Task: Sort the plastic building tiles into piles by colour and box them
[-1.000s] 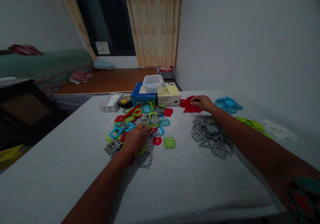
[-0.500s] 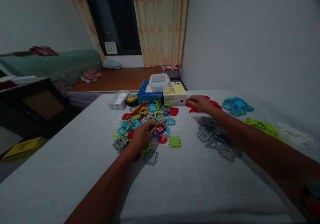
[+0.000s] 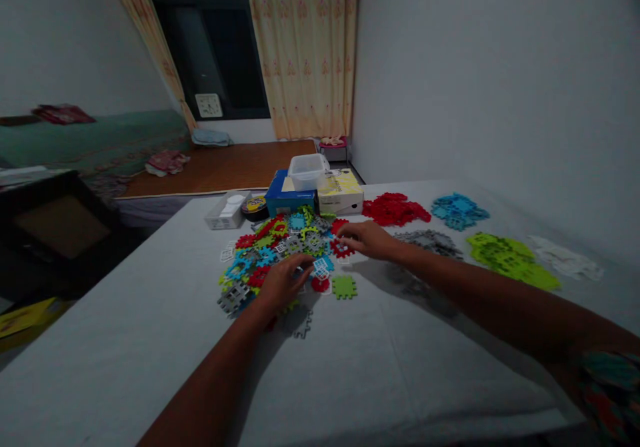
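A mixed heap of coloured plastic puzzle tiles [image 3: 280, 247] lies on the grey table [image 3: 150, 340]. My left hand [image 3: 283, 282] rests curled on the heap's near edge, fingers on a tile I cannot name. My right hand [image 3: 365, 239] is at the heap's right side, its fingers pinching a red tile [image 3: 342, 250]. Sorted piles lie to the right: red [image 3: 395, 208], blue [image 3: 457, 210], grey [image 3: 430, 242], green [image 3: 507, 257] and white [image 3: 565, 260]. A loose green tile [image 3: 345, 287] sits just in front of the heap.
Behind the heap stand a blue box [image 3: 289, 195] with a clear tub [image 3: 307, 170] on it, a yellow-and-white box [image 3: 340, 194], a small white box [image 3: 226, 210] and a round tin [image 3: 254, 204]. A wall runs along the right.
My right hand has left the red pile at the back and come to the mixed heap, where it now pinches a red tile. My left hand stays on the heap.
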`<action>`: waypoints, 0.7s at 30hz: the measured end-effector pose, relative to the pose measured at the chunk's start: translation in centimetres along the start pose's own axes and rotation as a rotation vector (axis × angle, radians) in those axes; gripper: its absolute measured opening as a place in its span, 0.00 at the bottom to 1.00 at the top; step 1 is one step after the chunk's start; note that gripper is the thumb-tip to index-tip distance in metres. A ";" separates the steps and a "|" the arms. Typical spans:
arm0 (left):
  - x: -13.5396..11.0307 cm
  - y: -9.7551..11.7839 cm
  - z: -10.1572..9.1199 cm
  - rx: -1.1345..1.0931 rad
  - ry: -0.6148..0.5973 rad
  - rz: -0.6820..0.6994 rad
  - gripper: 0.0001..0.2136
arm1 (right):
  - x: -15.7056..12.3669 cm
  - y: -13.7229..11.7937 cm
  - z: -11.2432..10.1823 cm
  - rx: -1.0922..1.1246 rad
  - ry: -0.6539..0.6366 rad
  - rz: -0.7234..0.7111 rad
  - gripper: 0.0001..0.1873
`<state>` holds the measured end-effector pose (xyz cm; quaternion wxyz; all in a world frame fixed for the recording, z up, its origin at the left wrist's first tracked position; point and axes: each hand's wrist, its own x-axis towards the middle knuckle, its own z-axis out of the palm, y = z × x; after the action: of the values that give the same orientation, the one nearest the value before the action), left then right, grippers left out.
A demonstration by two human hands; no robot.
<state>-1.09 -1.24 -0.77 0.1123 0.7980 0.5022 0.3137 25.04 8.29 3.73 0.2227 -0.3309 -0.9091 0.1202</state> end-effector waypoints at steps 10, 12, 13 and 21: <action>-0.1 -1.0 -0.7 0.095 0.067 -0.038 0.12 | -0.7 15.1 -8.0 -0.031 0.367 0.789 0.12; -0.1 -1.5 -0.9 0.113 0.079 -0.050 0.12 | -1.2 16.4 -7.9 -0.038 0.360 0.848 0.12; 0.0 -1.8 -1.2 0.123 0.094 -0.059 0.12 | -1.2 16.9 -7.9 -0.040 0.355 0.872 0.12; -0.2 -5.6 -4.5 0.303 0.195 -0.225 0.15 | 1.0 13.0 -5.7 -0.223 0.253 0.487 0.16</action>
<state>-7.96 0.62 -0.11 -0.0238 0.7107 0.6379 0.2958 34.24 19.17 4.24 0.2612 -0.5742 -0.7754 0.0271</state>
